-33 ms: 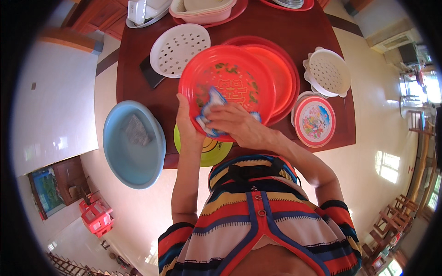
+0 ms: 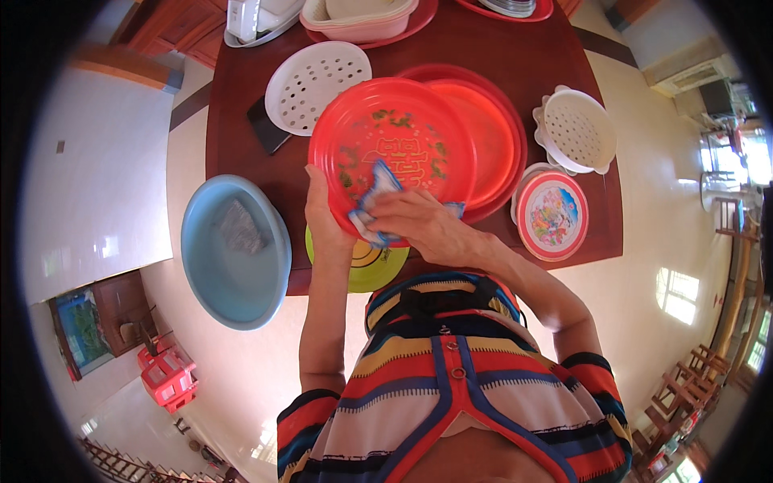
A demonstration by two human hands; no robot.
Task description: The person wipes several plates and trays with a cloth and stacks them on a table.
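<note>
A round red plastic tray (image 2: 386, 101) with green and gold decoration is held up over the near side of the table. My left hand (image 2: 326, 209) grips its left rim, thumb on the upper face and the other fingers hidden beneath. Pressed to the tray's lower part is a blue and white cloth (image 2: 377, 193), bunched under my right hand (image 2: 423, 225), whose fingers are closed on it. Behind the tray lie an orange-red tray (image 2: 493, 137) and a larger dark red one (image 2: 515, 109), partly covered. Below it a yellow-green plate (image 2: 378, 270) shows at the table edge.
A blue basin (image 2: 233, 290) with a grey crumpled item stands left. White perforated trays (image 2: 318, 80) lie up left beside a dark flat object (image 2: 262, 129); a white colander (image 2: 573, 129) and flowered plate (image 2: 554, 216) sit right. Pink baskets (image 2: 362, 28) stand far back on the brown table (image 2: 233, 88).
The tray has shifted slightly left and turned a little. My right hand and the cloth have moved slightly to the right and down across its face.
</note>
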